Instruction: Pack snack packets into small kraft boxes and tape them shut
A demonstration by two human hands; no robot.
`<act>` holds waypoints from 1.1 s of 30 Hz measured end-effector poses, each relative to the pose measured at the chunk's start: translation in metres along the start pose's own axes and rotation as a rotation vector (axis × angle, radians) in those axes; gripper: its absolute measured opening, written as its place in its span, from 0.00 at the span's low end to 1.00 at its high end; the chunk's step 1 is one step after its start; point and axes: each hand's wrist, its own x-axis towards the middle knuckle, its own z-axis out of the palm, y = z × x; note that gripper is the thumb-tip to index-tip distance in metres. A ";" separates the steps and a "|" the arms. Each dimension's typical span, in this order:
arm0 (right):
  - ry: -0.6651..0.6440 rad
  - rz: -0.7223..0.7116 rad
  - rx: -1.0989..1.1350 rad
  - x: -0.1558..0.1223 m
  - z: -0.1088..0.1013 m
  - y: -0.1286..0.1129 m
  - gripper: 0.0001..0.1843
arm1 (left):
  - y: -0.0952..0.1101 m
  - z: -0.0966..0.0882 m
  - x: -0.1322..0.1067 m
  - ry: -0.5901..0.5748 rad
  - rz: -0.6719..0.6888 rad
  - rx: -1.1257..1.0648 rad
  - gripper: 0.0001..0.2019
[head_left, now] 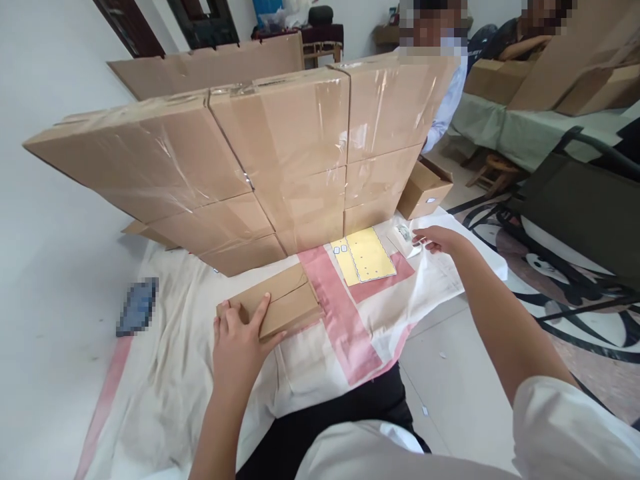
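Right here, a flat, closed brown cardboard box point(295, 293) lies on the near left part of a cream cloth with pink bands point(175, 373). The person's left hand point(245, 327) is spread open on the box's left end, fingers across the top and thumb along the near edge. To the right of the box, a yellow paper sheet with a wavy dark outline point(373, 257) lies partly over a second, plainer yellow piece point(343, 263). Farther right sits a small white packet with a printed patch point(403, 237). The right hand point(437, 239) reaches to its right edge with fingers half curled; whether they grip it, I cannot tell. Behind all this rises a broad wall of brown cardboard boxes bound with clear tape point(295, 160), and at its right end stands a small open brown carton point(423, 190). Beyond the wall, on the far right, I see a co-worker's pale blue sleeve point(447, 120). Nearer on the right, a dark green folding chair point(585, 193) stands over a black-and-white patterned rug point(560, 267).
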 end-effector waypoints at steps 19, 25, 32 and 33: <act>0.065 -0.249 0.410 -0.021 0.031 0.054 0.11 | 0.010 -0.003 0.003 -0.004 -0.042 0.028 0.34; 0.105 -0.431 0.628 -0.016 0.049 0.081 0.24 | 0.010 -0.003 0.003 -0.015 -0.056 -0.006 0.34; 0.118 -0.422 0.814 0.001 0.059 0.093 0.23 | 0.008 0.003 0.004 0.003 -0.057 -0.012 0.35; 0.119 -0.416 0.820 0.003 0.060 0.094 0.21 | 0.008 0.003 0.004 0.004 -0.059 -0.015 0.35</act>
